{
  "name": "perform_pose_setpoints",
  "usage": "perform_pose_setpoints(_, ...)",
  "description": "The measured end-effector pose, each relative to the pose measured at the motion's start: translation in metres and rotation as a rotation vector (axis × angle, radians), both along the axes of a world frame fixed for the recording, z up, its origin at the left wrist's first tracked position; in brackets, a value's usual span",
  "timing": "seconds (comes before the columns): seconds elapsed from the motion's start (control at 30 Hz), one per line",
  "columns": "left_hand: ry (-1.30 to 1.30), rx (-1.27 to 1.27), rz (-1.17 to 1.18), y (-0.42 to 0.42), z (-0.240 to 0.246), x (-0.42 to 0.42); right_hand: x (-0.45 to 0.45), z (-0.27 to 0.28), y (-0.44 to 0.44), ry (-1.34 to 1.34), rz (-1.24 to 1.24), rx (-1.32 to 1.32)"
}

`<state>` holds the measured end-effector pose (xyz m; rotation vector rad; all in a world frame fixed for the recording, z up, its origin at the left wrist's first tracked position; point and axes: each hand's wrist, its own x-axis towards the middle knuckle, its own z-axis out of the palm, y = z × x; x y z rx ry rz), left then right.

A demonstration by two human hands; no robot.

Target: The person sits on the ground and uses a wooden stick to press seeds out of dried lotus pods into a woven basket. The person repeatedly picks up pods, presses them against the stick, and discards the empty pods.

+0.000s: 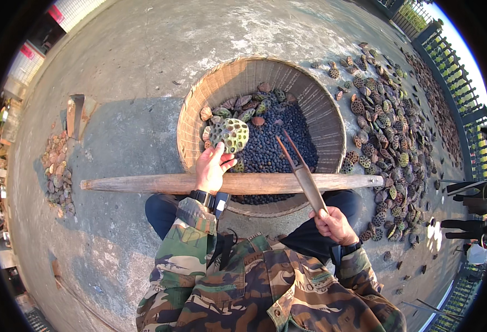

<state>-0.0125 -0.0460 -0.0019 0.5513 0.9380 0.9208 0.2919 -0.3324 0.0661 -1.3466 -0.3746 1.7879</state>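
Observation:
Between the thumb and fingers of my left hand [212,167] is a green lotus seed pod [229,135], its face full of holes, above the left part of a round woven bamboo basket [330,120]. My right hand [334,226] grips a two-pronged wooden or bamboo tool [309,184], its prongs pointing away over the basket. Dark lotus seeds [268,153] cover much of the basket's inside, with several more pods [247,106] at its far left. A long wooden beam [264,183] lies across the near part of the basket, below my left wrist and the tool.
A large heap of lotus pods [392,133] spreads over the concrete ground on the right. On the left lie a smaller pile of pods [58,178] and a wooden block-like object [75,116]. A balustrade [455,79] runs along the far right.

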Motion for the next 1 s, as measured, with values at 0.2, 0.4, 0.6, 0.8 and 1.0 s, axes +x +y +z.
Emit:
perform_pose_setpoints(0.2,0.302,0.222,-0.341,-0.032,0.016,0.038,-0.028,0.033,0.083,-0.825,0.034,0.389)
perform_pose_setpoints(0.4,0.192,0.367,-0.313,-0.067,0.011,0.054,-0.081,0.012,0.151,-1.001,-0.002,0.526)
perform_pose_setpoints(0.6,0.461,0.686,-0.446,-0.061,0.023,0.035,-0.088,0.004,0.148,-0.929,0.081,0.461)
perform_pose_setpoints(0.8,0.418,0.487,-0.597,-0.053,0.028,0.03,-0.077,-0.003,0.156,-0.873,0.142,0.451)
perform_pose_setpoints(1.0,0.124,0.085,-0.343,-0.051,0.013,0.028,-0.059,-0.002,0.17,-0.947,-0.037,0.472)
